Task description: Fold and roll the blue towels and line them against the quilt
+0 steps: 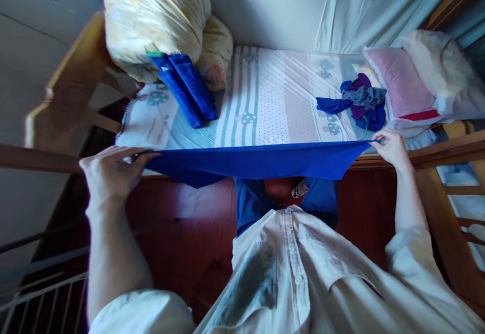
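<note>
A blue cloth (261, 159) hangs stretched between my two hands, its top edge nearly straight and its lower edge drooping in points. My left hand (113, 170) pinches the left corner between thumb and fingers. At the other end, my right hand (390, 147) pinches the right corner. Beyond the cloth, folded blue fabric (185, 89) with a green edge lies in long strips on the bed. Near my right hand, a crumpled pile of blue, purple and grey clothes (364, 99) rests on the sheet.
The bed's patterned sheet (273, 96) spreads in front of me. A bulky yellowish quilt (155, 15) is heaped at its left end; a pink pillow (405, 81) lies at the right. Wooden bed posts (68, 86) and rails stand at the sides. A metal rack (45, 293) is low on the left.
</note>
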Motion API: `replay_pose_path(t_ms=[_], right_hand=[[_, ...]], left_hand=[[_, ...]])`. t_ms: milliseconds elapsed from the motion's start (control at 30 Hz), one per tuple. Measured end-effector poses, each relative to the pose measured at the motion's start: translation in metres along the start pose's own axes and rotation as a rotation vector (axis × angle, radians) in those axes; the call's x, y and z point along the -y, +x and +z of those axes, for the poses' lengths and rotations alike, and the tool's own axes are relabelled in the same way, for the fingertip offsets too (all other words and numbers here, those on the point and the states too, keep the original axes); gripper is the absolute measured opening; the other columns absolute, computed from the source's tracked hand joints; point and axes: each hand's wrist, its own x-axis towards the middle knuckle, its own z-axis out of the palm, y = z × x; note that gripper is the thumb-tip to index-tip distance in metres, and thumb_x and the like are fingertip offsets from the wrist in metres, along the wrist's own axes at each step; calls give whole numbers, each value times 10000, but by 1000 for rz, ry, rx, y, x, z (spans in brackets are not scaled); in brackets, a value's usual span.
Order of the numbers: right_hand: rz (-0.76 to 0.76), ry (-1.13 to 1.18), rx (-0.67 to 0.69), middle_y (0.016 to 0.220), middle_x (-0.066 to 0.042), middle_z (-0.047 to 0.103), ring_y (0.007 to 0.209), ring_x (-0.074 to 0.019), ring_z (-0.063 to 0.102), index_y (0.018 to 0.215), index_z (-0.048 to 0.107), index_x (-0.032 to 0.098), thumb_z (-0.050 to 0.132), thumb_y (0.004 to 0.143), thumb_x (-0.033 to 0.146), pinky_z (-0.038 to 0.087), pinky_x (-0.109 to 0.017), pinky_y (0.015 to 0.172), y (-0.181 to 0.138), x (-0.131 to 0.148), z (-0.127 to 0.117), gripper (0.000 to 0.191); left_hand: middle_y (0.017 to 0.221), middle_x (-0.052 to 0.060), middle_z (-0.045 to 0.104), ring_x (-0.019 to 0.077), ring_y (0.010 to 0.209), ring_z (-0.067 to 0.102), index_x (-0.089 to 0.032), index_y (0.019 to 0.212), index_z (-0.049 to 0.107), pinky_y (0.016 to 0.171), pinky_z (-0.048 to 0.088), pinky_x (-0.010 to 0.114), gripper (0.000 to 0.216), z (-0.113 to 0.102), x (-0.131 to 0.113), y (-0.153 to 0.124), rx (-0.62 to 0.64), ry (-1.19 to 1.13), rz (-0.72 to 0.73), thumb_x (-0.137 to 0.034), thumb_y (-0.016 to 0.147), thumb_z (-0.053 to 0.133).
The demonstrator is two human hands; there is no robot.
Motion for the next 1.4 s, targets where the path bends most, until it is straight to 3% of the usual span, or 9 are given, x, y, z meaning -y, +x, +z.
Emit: replay_pose_path(t_ms=[167,300,467,600,767,900,1000,1167,1400], right_hand=[[56,80,-6,718,-30,698,600,-188,673,714,701,218,782,789,426,567,-315,612,17,2,-4,236],[134,215,48,745,-48,749,562,-202,692,721,725,216,813,758,469,581,-324,539,20,-5,-4,271],[219,397,212,1006,-117,802,681,-243,755,670,715,211,870,690,522,647,-389,619,12,-6,-4,348],[286,506,330,812,-91,795,703,-244,763,678,727,211,943,541,582,668,-388,701,2,0,-5,451],[388,568,317,657,-90,758,646,-222,759,699,718,173,966,473,584,649,-320,675,-6,2,-7,531],[434,524,348,652,-107,756,628,-237,762,824,766,140,967,506,554,647,-308,626,-5,-10,-9,560],[454,506,326,630,-93,744,600,-238,757,872,779,125,956,587,514,662,-326,610,5,-25,-2,514],[411,526,151,667,-74,740,640,-236,774,767,720,144,940,675,377,674,-334,645,46,-54,35,333],[277,310,-157,817,-84,767,850,-247,787,827,695,163,743,819,250,643,-387,854,111,-81,86,100]], left_hand=[[608,36,674,167,524,554,-196,704,781,596,422,284,500,5,2,26,-102,50,68,-652,773,587],[472,14,563,203,508,582,-182,776,810,610,453,311,498,7,-2,35,-83,102,-30,-619,746,573],[475,7,591,257,681,708,-180,907,828,967,516,469,508,6,-9,31,-8,141,-188,-578,785,538],[589,23,692,286,818,740,-196,884,824,1012,517,500,478,5,-9,29,9,157,-252,-566,736,560],[628,-2,720,279,861,757,-222,882,818,946,586,450,452,-1,-12,31,187,98,-320,-494,707,502],[520,-32,662,279,841,770,-273,897,817,802,634,381,404,0,-18,40,440,138,-474,-506,703,549],[507,-36,665,277,885,776,-261,905,816,872,619,357,358,19,-14,53,555,148,-509,-484,702,624],[603,-18,733,246,795,776,-200,808,799,954,591,376,243,83,6,88,571,-15,-397,-365,710,651],[792,46,800,230,902,772,-118,996,814,1012,554,373,288,148,2,139,274,-15,-274,-255,824,629]])
